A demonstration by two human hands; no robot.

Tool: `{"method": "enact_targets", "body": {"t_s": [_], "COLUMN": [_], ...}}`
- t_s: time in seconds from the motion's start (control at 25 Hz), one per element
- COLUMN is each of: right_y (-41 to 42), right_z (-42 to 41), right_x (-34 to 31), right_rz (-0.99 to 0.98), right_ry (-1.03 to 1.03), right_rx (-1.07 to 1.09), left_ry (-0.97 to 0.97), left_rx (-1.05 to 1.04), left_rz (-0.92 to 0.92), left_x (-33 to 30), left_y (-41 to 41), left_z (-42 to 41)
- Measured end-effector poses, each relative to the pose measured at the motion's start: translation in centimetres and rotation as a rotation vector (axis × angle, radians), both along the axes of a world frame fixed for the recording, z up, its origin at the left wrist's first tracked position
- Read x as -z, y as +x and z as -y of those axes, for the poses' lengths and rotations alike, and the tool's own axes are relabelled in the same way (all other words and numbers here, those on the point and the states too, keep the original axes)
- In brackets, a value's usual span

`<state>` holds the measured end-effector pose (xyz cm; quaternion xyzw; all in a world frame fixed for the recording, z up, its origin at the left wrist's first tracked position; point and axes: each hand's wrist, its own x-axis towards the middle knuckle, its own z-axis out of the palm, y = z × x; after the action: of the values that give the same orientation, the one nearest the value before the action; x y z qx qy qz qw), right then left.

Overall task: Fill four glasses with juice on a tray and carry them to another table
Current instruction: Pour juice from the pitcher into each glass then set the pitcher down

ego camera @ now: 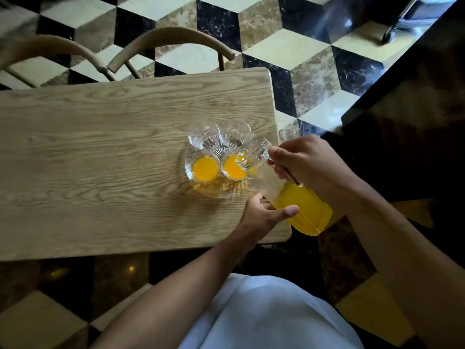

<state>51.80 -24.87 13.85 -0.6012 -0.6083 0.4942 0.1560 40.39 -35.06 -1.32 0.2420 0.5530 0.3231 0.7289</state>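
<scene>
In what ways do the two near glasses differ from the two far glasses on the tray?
The near glasses hold orange juice; the far glasses are empty. The pitcher spout hangs over one near glass, not over a far one. All four are clear and stand upright on the glass tray.

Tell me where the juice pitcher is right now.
In the head view, the pitcher is tilted over the near-right glass on the tray, held by both hands at the table's right end.

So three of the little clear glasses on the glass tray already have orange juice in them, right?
Not quite: only two have juice. The head view shows the near-left clear glass and near-right clear glass holding orange juice, while the two far clear glasses on the round glass tray are empty.
</scene>
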Motion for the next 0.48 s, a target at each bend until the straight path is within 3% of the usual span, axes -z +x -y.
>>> {"method": "enact_targets", "body": {"t_s": [0.28,0.48], "right_y": [1.9,1.6], "right_z": [-2.5,-4.2], "right_x": [-1.3,-0.9], "right_rz": [-0.011,0.032], "right_ry": [0.074,0.033], "right_rx": [-0.119,-0.091], "left_ry": [0.006,-0.031], "left_rx": [-0.155,-0.182], "left_rz": [0.082,0.09], "left_x": [0.1,1.1], "left_y": [3.1,3.4], "left_z": [-1.2,-2.9]}}
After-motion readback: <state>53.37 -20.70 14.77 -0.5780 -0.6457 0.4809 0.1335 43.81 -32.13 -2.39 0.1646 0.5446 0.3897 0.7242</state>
